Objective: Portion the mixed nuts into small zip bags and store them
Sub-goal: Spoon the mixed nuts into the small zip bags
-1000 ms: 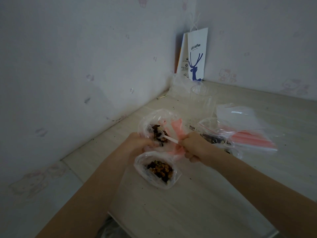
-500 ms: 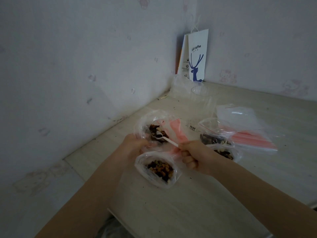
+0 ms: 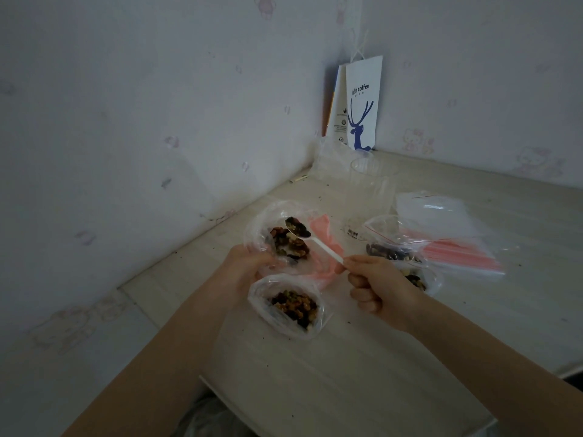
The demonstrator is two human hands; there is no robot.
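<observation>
My left hand (image 3: pixel 244 266) grips the edge of a large clear bag of mixed nuts (image 3: pixel 268 222) with a pink printed side, holding its mouth open. My right hand (image 3: pixel 375 288) pinches the handle of a white plastic spoon (image 3: pixel 318 244). The spoon's bowl is heaped with nuts and hovers over the large bag's mouth. A small open zip bag holding nuts (image 3: pixel 291 305) stands on the table just below my left hand. Behind my right hand lie two more zip bags with nuts (image 3: pixel 394 250).
A stack of unfilled zip bags with red strips (image 3: pixel 454 247) lies at the right. A clear plastic cup (image 3: pixel 369 187) and a white paper coffee bag (image 3: pixel 362 105) stand toward the corner. Walls close off the left and back; the table edge (image 3: pixel 220 389) runs near me.
The spoon has risen out of the nuts in the large bag, now loaded, and my right hand has drawn back to the right.
</observation>
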